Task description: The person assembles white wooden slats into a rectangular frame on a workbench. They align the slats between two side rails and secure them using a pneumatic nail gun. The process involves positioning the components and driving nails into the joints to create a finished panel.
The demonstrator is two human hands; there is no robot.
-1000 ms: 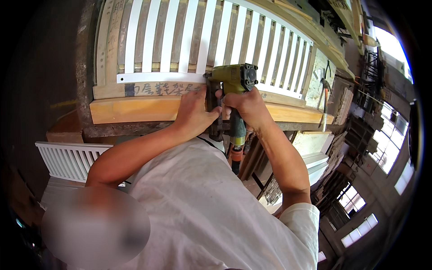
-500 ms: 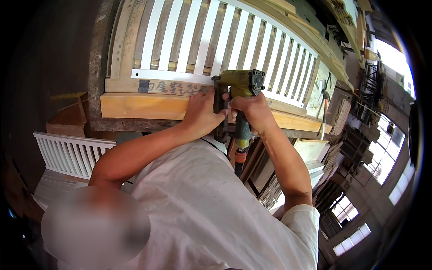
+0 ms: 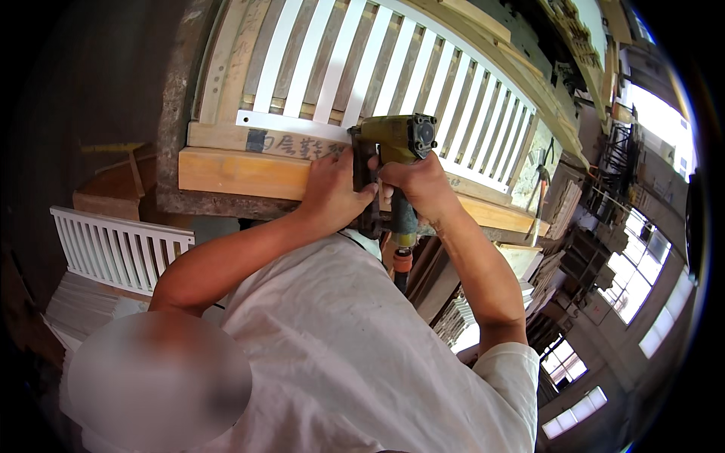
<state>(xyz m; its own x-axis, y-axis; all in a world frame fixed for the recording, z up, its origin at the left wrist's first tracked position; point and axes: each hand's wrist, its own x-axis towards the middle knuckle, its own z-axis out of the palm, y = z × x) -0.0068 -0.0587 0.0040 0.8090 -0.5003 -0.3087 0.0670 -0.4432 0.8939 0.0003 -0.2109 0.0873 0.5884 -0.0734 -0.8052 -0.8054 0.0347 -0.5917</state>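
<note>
Nailer (image 3: pixel 396 137) partly hides slatted panel (image 3: pixel 294 127) near apparent hammer (image 3: pixel 541 190).

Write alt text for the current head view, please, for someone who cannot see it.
A person's right hand grips an olive-green nail gun at the near edge of a white slatted panel, with the left hand close beside the tool. A second panel is at lower left.

Wall (image 3: pixel 600 355): grey, far right, slanting in view | Windows: large gridded pane (image 3: pixel 636 257), narrow lower strip (image 3: pixel 575 414), both glaring white | Light: daylight at right, left side dim | Floor (image 3: pixel 91 90): dark, left | Furniture: workbench (image 3: pixel 181 113), worn dark edge
</note>
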